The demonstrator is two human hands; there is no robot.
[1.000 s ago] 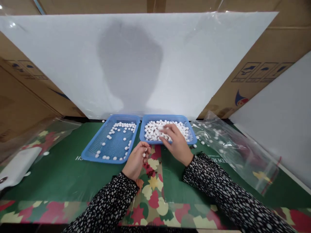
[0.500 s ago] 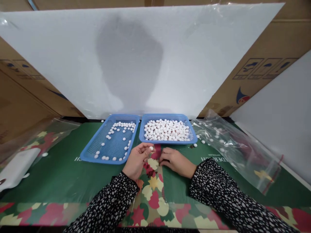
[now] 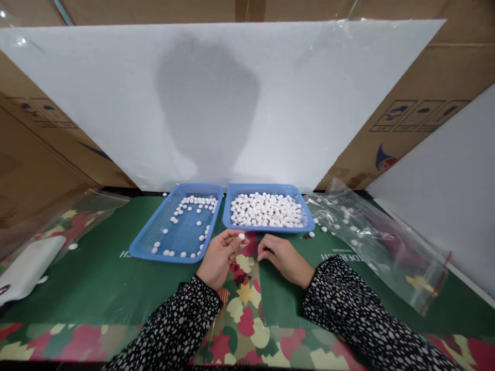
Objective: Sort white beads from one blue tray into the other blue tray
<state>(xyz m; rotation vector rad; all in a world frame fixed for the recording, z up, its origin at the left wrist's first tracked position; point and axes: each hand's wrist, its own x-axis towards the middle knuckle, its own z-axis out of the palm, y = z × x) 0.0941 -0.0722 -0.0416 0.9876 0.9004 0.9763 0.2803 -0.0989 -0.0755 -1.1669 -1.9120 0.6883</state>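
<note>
Two baskets [image 3: 185,234], two hands [image 3: 285,258]

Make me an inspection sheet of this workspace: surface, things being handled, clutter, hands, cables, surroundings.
Surface: green cover, with a patterned strip running between the hands.
Handled things: left blue basket holds scattered white pieces, much of its bottom showing; right blue basket is crowded with them.
Clutter: loose pieces and a clear plastic bag at right; white object at left, cut off by the frame.
Hands: left hand pinches one piece; right hand has curled fingers, contents hidden.
Cables: nothing seen.
Surroundings: white panel behind the baskets, cardboard around it.
</note>
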